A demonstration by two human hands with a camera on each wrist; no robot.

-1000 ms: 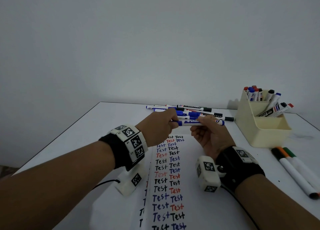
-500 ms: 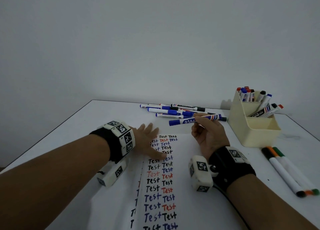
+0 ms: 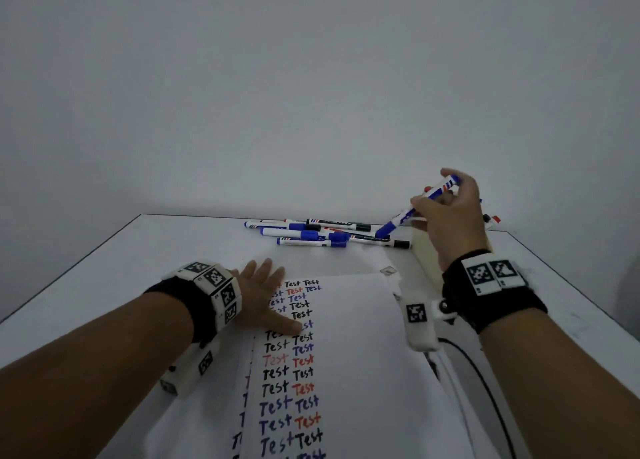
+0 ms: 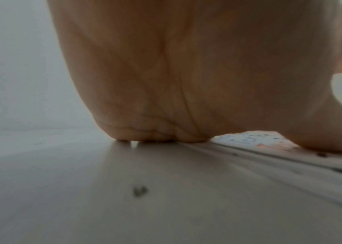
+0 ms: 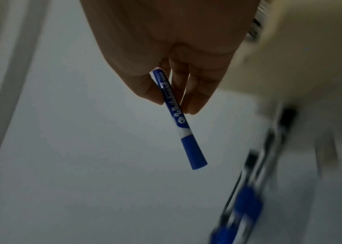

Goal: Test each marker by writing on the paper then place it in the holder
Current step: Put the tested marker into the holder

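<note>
My right hand (image 3: 446,212) is raised over the cream holder (image 3: 427,250), which it mostly hides. It pinches a capped blue whiteboard marker (image 3: 415,209) between thumb and fingers, cap end tilted down to the left. In the right wrist view the blue marker (image 5: 178,118) hangs cap down from my fingertips (image 5: 195,99). My left hand (image 3: 263,296) lies flat with spread fingers on the left side of the paper (image 3: 349,354), which carries columns of "Test" in black, blue and red. In the left wrist view my palm (image 4: 186,82) presses the table and the sheet's edge.
Several loose markers (image 3: 325,231) with blue and black caps lie in a pile on the white table (image 3: 138,268) beyond the paper, just left of the holder. A cable (image 3: 485,382) runs from the right wrist camera across the paper's right side.
My left hand let go of the marker and came down flat on the paper. My right hand carried the capped blue marker up and to the right, over the holder.
</note>
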